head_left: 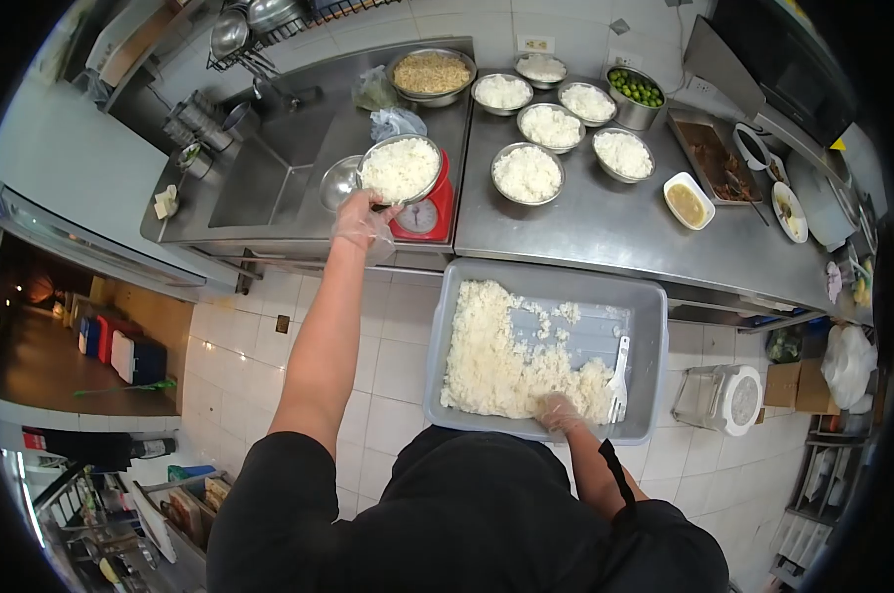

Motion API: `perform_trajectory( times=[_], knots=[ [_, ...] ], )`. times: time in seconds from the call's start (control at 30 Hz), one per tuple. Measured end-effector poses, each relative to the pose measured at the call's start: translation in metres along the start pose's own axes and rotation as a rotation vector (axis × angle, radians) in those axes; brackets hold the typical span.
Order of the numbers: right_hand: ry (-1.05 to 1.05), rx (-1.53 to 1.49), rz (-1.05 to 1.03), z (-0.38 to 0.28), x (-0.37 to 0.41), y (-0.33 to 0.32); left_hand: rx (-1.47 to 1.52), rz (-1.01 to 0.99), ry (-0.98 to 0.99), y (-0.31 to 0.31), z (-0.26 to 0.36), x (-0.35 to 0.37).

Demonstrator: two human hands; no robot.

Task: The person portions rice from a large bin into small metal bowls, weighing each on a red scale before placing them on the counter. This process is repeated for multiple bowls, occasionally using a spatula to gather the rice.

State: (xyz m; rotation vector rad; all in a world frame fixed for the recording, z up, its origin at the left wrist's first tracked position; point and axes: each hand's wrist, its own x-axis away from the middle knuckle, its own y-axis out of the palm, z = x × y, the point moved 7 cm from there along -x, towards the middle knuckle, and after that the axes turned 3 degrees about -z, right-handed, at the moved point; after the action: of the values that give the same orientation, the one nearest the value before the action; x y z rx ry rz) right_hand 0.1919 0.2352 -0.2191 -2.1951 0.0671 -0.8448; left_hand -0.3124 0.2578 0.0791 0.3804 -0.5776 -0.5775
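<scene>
My left hand [365, 219], in a clear plastic glove, grips the near rim of a metal bowl of white rice [400, 170]. This bowl is at the top of a red scale [434, 212], whose round dial shows below it. An empty-looking metal bowl [340, 184] lies just left of it. My right hand [560, 413], gloved too, is down at the near edge of the rice [496, 366] in a grey tub [648, 346]; its fingertips are hidden in the rice, and what they hold cannot be made out. A white slotted spatula [619, 381] leans inside the tub's right part.
Several rice bowls [528, 174] stand on the steel counter [487, 232], near a pot of green fruit [636, 97], a sauce dish [688, 202] and a tray of dark food [714, 158]. A noodle bowl [431, 74] is beside the sink [259, 188].
</scene>
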Motion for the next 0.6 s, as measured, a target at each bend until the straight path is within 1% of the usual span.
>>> perform_trajectory(
  times=[0.07, 0.13, 0.2, 0.3, 0.4, 0.47, 0.6],
  knots=[
    [0.033, -0.033, 0.023, 0.012, 0.000, 0.001, 0.020, -0.091, 0.020, 0.002, 0.000, 0.003],
    [0.065, -0.061, 0.052, 0.016, 0.002, -0.002, 0.021, -0.092, 0.029, 0.002, 0.001, 0.007],
    [0.212, -0.180, 0.134, 0.029, 0.009, -0.010, 0.027, -0.093, 0.044, 0.003, 0.003, 0.010],
    [0.210, -0.102, 0.083, 0.031, 0.011, -0.009, 0.028, -0.089, 0.028, -0.002, 0.003, 0.008],
    [0.225, -0.137, 0.103, 0.036, 0.013, -0.006, 0.046, -0.121, 0.014, -0.005, 0.002, 0.005],
    [0.220, -0.130, 0.097, 0.033, 0.013, -0.007, 0.009, -0.030, 0.025, 0.001, 0.009, 0.026],
    [0.217, -0.139, 0.113, 0.023, 0.018, -0.017, -0.053, 0.005, 0.049, 0.005, 0.018, 0.046]
  ],
)
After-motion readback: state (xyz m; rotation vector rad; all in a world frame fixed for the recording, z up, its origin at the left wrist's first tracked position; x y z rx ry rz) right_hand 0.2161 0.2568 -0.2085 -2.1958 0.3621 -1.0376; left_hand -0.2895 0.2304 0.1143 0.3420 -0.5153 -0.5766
